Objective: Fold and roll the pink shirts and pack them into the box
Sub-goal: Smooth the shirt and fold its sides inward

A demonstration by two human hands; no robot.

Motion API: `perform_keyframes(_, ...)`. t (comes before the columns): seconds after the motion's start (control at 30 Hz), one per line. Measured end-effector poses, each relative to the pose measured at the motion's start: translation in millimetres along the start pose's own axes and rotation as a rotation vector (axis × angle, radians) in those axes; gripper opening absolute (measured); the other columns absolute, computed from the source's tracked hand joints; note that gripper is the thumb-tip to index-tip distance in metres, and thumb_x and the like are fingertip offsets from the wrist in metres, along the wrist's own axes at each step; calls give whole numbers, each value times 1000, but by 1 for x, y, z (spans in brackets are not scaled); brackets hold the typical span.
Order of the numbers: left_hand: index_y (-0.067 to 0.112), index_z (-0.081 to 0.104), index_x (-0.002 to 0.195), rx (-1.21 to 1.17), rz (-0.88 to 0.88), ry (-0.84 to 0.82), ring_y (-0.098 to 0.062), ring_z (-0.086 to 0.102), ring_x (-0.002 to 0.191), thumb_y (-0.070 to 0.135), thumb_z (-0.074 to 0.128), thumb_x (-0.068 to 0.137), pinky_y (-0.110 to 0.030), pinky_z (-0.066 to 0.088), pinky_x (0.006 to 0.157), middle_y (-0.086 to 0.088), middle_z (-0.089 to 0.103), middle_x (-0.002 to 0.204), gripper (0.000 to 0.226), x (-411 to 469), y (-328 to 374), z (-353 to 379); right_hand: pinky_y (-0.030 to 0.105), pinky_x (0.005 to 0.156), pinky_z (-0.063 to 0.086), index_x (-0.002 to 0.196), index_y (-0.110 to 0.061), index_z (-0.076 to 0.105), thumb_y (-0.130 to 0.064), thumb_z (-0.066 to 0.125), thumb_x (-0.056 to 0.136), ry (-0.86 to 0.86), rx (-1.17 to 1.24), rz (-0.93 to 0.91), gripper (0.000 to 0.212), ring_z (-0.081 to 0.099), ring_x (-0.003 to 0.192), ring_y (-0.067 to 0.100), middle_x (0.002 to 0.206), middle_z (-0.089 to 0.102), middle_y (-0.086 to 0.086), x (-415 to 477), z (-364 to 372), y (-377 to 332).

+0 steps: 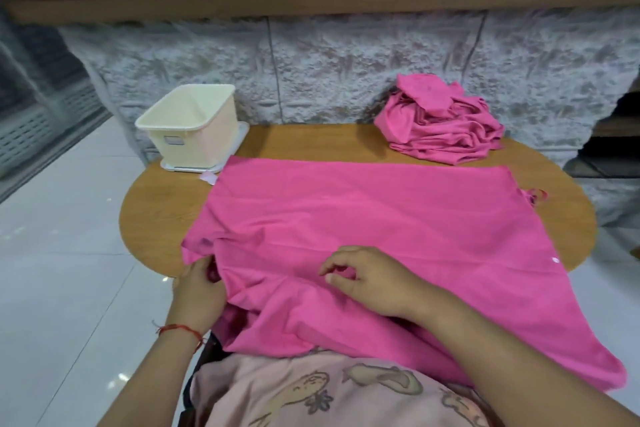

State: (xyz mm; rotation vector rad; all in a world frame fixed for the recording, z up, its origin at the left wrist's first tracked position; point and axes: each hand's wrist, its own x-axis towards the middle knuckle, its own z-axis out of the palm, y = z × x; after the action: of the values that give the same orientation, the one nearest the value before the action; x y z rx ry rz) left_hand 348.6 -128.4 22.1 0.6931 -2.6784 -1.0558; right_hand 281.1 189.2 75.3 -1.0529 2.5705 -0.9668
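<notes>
Bunched pink shirt [363, 218] hides the left hand's [199, 288] fingertips.

One pink shirt [363, 218] spread flat across the table [156, 218], near edge drooping off; crumpled pile of shirts [440, 128] back right; cream box [188, 125] upright back left, apparently on its lid [242, 135].

Two grips are in view, the left grip [199, 291] and the right grip [367, 281], both at one pink shirt [381, 218] spread flat. Beyond the right grip, well apart, lies one heap of pink shirts [443, 128]; how many it holds cannot be told. Beyond the left grip stands one cream box [194, 128], on one white tray [242, 130]. One worktop [156, 218] carries all of it. One red thread [180, 329] circles the wrist behind the left grip.
</notes>
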Motion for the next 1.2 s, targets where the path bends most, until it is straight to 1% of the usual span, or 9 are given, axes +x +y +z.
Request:
perform_keyframes(0.07, 25, 63, 90, 43, 17, -16, -35, 60, 93, 31, 54, 86, -49, 49, 90, -6, 66, 93, 12, 4, 1, 2, 22, 93, 50, 113, -29, 76, -37, 63, 103, -40, 17, -1, 19, 63, 101, 0, 110, 71, -15, 16, 8, -13)
perform_keyframes(0.2, 23, 58, 128, 140, -90, -78, -37, 44, 131, 40, 54, 93, -52, 38, 111, -10, 56, 140, 39, 16, -3, 6, 33, 94, 54, 116, -30, 74, -47, 57, 104, -105, 30, 37, 27, 65, 101, 3, 114, 73, -15, 45, 28, -35)
perform_keyframes(0.4, 21, 47, 138, 264, -76, -95, -37, 40, 139, 40, 54, 94, -57, 34, 114, -7, 49, 148, 48, 35, -3, -1, 29, 92, 53, 125, -34, 70, -57, 65, 96, -172, -82, 96, 38, 65, 103, 5, 120, 72, -13, 70, 50, -44)
perform_keyframes(0.53, 29, 55, 114, 391, 124, -66, -29, 53, 117, 50, 53, 93, -44, 44, 98, 3, 60, 124, 29, 39, -8, -12, 29, 87, 53, 114, -35, 73, -52, 69, 93, -207, -251, 78, 27, 65, 102, 9, 113, 72, -14, 76, 57, -39)
perform_keyframes(0.6, 30, 56, 103, 324, 204, -74, -27, 62, 99, 40, 54, 94, -39, 49, 82, 5, 66, 104, 14, 40, -12, -20, 30, 84, 52, 105, -35, 74, -46, 69, 93, -178, -304, 73, 18, 65, 102, 12, 108, 73, -13, 77, 61, -37)
perform_keyframes(0.73, 30, 60, 98, 181, 145, -209, -26, 62, 81, 23, 49, 91, -39, 53, 72, 2, 66, 84, 15, 38, -33, -40, 35, 82, 52, 101, -31, 66, -40, 63, 96, -36, -251, 125, 10, 66, 100, 18, 103, 72, -9, 79, 63, -33)
perform_keyframes(0.87, 20, 64, 86, 305, 202, -293, -16, 55, 90, 36, 34, 87, -39, 42, 83, 6, 65, 88, 34, 34, -57, -56, 44, 79, 53, 94, -25, 59, -33, 59, 103, 112, -75, 216, 11, 66, 87, 27, 87, 71, -3, 82, 55, -26)
perform_keyframes(0.97, 15, 63, 79, 440, 264, -338, -12, 43, 93, 37, 32, 86, -38, 33, 84, 10, 56, 94, 38, 30, -71, -60, 46, 80, 53, 93, -25, 58, -30, 58, 105, 197, 30, 248, 13, 65, 80, 22, 82, 69, -5, 84, 51, -22)
perform_keyframes(1.2, 24, 74, 73, 136, 365, -88, 2, 43, 121, 34, 37, 88, -19, 21, 103, 30, 64, 114, 42, 20, -91, -86, 46, 78, 55, 91, -27, 56, -35, 54, 106, 250, 44, 303, 17, 65, 78, 21, 80, 68, -3, 89, 41, -22)
